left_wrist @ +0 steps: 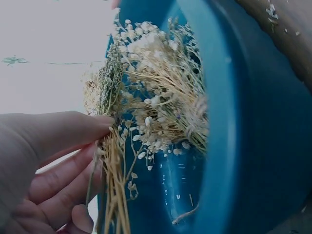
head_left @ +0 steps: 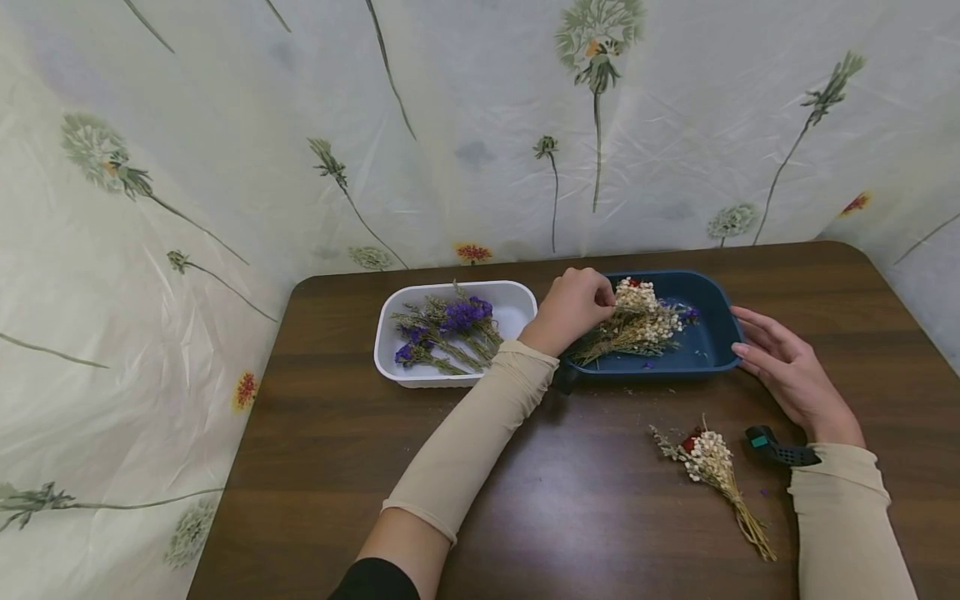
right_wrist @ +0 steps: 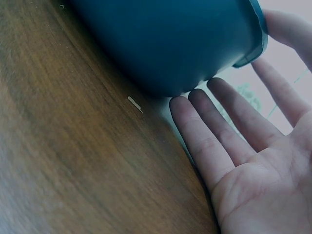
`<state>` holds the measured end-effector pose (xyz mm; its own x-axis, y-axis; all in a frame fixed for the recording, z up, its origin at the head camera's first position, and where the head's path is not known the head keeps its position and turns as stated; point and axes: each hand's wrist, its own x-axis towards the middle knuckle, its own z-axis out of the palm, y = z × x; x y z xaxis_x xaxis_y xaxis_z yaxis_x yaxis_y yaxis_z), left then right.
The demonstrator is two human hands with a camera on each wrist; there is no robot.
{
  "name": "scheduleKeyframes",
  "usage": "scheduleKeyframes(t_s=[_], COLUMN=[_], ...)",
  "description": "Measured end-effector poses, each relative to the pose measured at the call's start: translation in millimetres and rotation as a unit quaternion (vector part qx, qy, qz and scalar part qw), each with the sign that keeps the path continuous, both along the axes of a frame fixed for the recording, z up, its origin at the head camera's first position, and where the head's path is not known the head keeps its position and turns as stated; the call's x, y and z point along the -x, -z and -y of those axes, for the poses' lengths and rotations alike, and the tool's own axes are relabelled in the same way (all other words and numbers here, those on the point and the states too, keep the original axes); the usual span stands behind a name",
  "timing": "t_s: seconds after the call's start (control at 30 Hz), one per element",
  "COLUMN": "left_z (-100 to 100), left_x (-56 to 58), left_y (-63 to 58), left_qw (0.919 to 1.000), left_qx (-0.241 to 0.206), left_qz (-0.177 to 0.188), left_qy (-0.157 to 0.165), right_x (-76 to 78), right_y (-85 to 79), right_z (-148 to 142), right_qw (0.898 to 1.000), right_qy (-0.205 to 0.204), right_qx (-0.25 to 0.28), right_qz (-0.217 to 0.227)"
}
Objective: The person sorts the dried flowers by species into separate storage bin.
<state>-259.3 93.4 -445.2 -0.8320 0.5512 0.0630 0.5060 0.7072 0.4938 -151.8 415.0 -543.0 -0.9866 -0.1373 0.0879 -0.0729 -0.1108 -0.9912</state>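
Observation:
My left hand [head_left: 573, 304] reaches over the left part of the blue tray [head_left: 716, 292]. In the left wrist view its thumb and fingers pinch the stems of a bunch of dried flowers [left_wrist: 114, 161]. Another white dried-flower bouquet [left_wrist: 161, 87], bound with twine, lies in the tray beside it. At the tray's right end is my right hand [head_left: 795, 375], its fingers extended against the outer wall and its thumb at the rim. The right wrist view shows the right-hand fingers [right_wrist: 202, 136] fairly straight, fingertips right at the tray's underside edge.
A white tray [head_left: 517, 300] with purple dried flowers [head_left: 465, 315] stands left of the blue one. A small tied bouquet [head_left: 708, 458] lies on the brown table [head_left: 570, 500] near my right wrist, which wears a dark band [head_left: 783, 450]. Small plant bits are scattered about.

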Motion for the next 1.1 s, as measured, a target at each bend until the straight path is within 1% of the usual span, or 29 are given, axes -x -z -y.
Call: scheduleKeyframes(t_s=[0.1, 0.23, 0.37, 0.5, 0.8, 0.97, 1.1], left_z=[-3, -6, -10, -13, -16, -17, -16], left_x=[1.3, 1.7, 1.6, 3.7, 9.1, 10.1, 10.2], left_y=[1.4, 4.4, 8.2, 12.2, 16.0, 16.9, 16.1], left_qw=[0.9998, 0.9997, 0.9997, 0.9993, 0.9971, 0.9963, 0.9962], left_qx=[0.018, 0.025, 0.017, 0.023, 0.049, 0.052, 0.045], left_qz=[-0.004, -0.001, 0.016, 0.029, 0.049, 0.059, 0.066], left_qy=[-0.003, -0.009, -0.005, -0.001, -0.031, -0.035, -0.034], right_x=[-0.3, -0.3, -0.5, -0.5, -0.8, -0.4, 0.0], right_y=[0.0, -0.4, -0.9, -0.6, -0.1, -0.2, -0.7], right_z=[0, 0, 0, 0, 0, 0, 0], right_qw=[1.0, 1.0, 1.0, 1.0, 1.0, 1.0, 1.0], right_qy=[0.001, 0.004, 0.007, 0.008, 0.008, 0.008, 0.007], right_qx=[-0.002, -0.006, -0.011, -0.011, -0.01, -0.008, -0.006], right_qz=[0.001, 0.003, 0.007, 0.009, 0.007, 0.006, 0.005])
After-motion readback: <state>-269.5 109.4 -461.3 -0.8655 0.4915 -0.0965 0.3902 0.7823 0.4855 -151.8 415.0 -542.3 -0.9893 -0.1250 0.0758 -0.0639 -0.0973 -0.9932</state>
